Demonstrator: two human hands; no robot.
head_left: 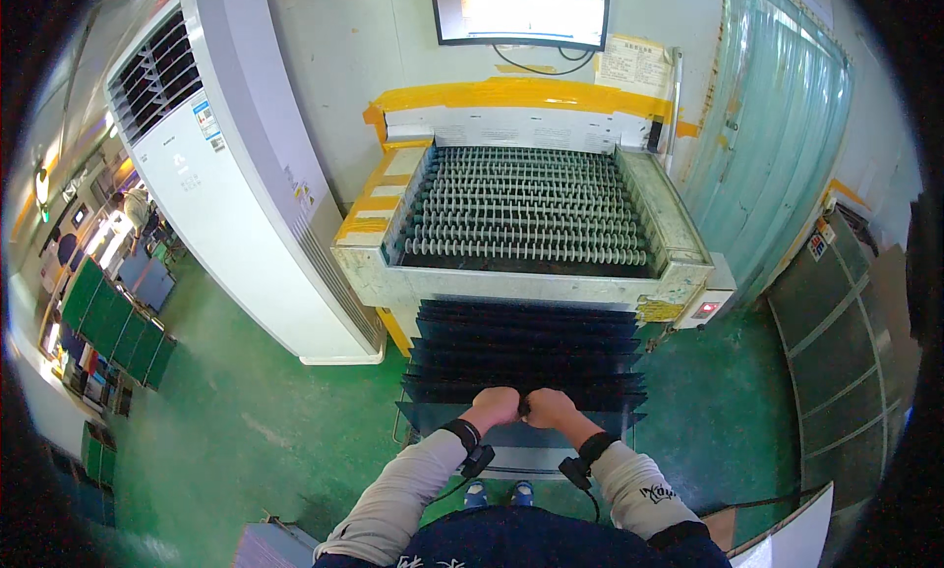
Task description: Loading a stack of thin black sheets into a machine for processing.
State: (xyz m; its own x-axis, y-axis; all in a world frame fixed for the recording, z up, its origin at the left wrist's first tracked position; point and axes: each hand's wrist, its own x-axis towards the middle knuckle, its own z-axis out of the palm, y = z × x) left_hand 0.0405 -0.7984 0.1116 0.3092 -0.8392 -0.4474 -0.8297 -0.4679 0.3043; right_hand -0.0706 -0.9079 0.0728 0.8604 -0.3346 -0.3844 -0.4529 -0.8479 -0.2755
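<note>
1. Green floor (236,411); dark panels (526,337) stand racked before roller conveyor (526,214).
2. Left hand (497,406), right hand (552,409) meet over front panels; cannot tell whether fingers clamp.
3. Uneven pull might scrape neighbours.

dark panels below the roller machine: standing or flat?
Standing: the dark panels show as edges, one behind another. Exact lean: cannot tell.

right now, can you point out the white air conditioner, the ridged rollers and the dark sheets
White air conditioner (236,194): head view, on its tall front panel.
Ridged rollers (526,212): head view, mid-bed, on the discs.
Dark sheets (526,347): head view, mid-row.
</note>
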